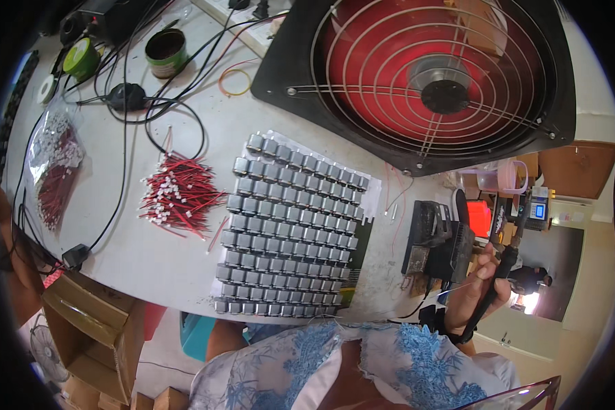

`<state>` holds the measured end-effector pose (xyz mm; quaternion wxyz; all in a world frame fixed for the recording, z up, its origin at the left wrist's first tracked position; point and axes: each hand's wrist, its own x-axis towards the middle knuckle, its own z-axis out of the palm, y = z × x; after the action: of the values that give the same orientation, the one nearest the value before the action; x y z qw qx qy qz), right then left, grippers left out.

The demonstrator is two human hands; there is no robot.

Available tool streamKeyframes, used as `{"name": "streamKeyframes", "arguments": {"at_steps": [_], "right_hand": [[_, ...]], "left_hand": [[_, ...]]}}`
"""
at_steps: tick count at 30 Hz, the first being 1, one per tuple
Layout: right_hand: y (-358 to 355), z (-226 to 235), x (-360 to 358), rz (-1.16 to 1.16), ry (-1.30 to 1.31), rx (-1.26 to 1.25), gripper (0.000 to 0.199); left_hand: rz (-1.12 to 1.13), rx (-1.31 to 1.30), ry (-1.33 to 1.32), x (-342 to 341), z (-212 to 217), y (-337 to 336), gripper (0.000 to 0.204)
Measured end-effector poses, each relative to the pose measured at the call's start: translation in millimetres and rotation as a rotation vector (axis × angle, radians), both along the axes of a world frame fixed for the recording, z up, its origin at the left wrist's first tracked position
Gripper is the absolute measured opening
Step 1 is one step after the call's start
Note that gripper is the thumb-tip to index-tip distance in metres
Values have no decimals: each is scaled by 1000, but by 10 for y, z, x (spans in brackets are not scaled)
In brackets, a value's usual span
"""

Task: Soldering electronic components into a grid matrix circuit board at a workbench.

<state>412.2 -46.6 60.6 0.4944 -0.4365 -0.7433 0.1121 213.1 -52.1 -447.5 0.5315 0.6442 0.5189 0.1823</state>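
Note:
Raised at the right, my right hand (482, 290) is closed round the black handle of a soldering iron (504, 263), its tip end pointing up and away. Below it on the table sits a dark soldering-iron stand (428, 239). My left hand is out of view. In front of me lies a block of small silver metal motors (290, 229), set close together in several rows on a pale sheet. To their left is a loose pile of short red wires with white connectors (178, 195). A clear plastic bag (55, 160) holds more of these wires.
A large black-framed fan with a wire guard (444, 89) stands at the far right. Black cables (124, 164) cross the table's left side, near a green tin (166, 52). An open cardboard box (92, 335) is at lower left. Another person's arm (20, 263) shows at the left edge.

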Motion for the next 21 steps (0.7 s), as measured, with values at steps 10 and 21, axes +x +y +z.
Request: {"name": "streamKeyframes", "arguments": {"at_steps": [10, 21], "right_hand": [[0, 48, -139, -18, -38, 18, 27], [-176, 136, 29, -175, 1, 79, 26]], "left_hand": [[56, 107, -28, -99, 77, -34, 35], [123, 98, 113, -1040, 434, -918, 34]]}}
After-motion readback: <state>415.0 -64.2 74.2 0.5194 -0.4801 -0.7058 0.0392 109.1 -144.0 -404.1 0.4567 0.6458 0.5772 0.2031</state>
